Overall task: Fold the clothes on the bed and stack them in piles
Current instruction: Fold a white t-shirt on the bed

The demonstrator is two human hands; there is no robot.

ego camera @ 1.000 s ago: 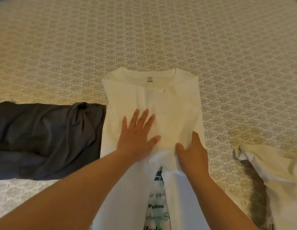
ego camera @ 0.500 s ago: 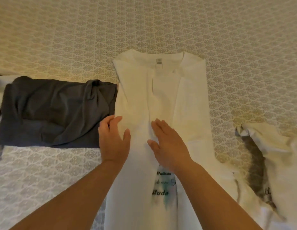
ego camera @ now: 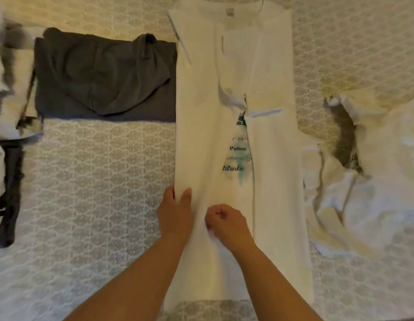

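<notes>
A white T-shirt (ego camera: 273,158) lies lengthwise on the patterned bed cover (ego camera: 97,170), both sides folded inward so a strip of teal and black print shows down the middle. My left hand (ego camera: 175,214) rests on the shirt's left folded edge near the lower part, thumb on top and fingers curled around the edge. My right hand (ego camera: 226,222) sits just beside it on the left flap, fingers curled and pinching the cloth. A folded dark grey garment (ego camera: 104,75) lies to the left of the shirt.
A crumpled heap of white clothes (ego camera: 368,172) lies to the right, touching the shirt's edge. At the far left are blurred light and dark garments (ego camera: 7,126). Bare cover stretches between the grey garment and my arms.
Both hands slid down the shirt from its chest area toward the hem. My right hand went from flat to curled on the cloth. The view tilted downward.
</notes>
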